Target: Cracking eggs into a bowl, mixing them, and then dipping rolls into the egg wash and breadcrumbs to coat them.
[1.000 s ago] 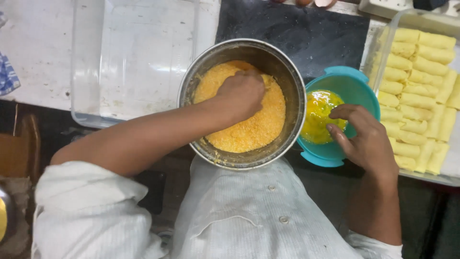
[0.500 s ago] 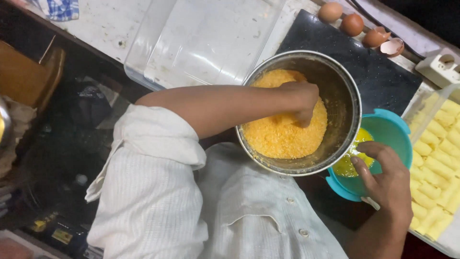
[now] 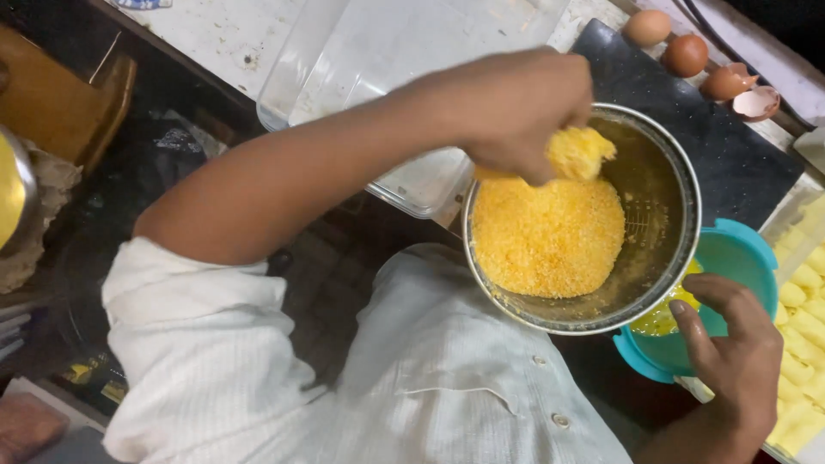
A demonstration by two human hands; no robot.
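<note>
My left hand [image 3: 524, 112] is raised over the steel bowl [image 3: 679, 180] and is shut on a crumb-coated piece [image 3: 580, 150], yellow-orange and lifted clear of the orange breadcrumbs [image 3: 546, 236] that fill the bowl's lower half. My right hand [image 3: 730, 344] rests with curled fingers on the near rim of the teal bowl [image 3: 739, 249], which holds yellow beaten egg [image 3: 662, 318] and sits partly under the steel bowl's edge.
A clear plastic tray [image 3: 378, 51] lies behind my left arm. Two whole eggs [image 3: 666, 43] and broken shells [image 3: 739, 90] rest on a dark board [image 3: 730, 163]. Several pale yellow sticks [image 3: 803, 309] fill a tray at the right. A wooden stool [image 3: 60, 94] stands left.
My left hand has risen out of the breadcrumbs with a coated piece in its fingers. The view has swung left and closer. My right hand stays at the teal bowl.
</note>
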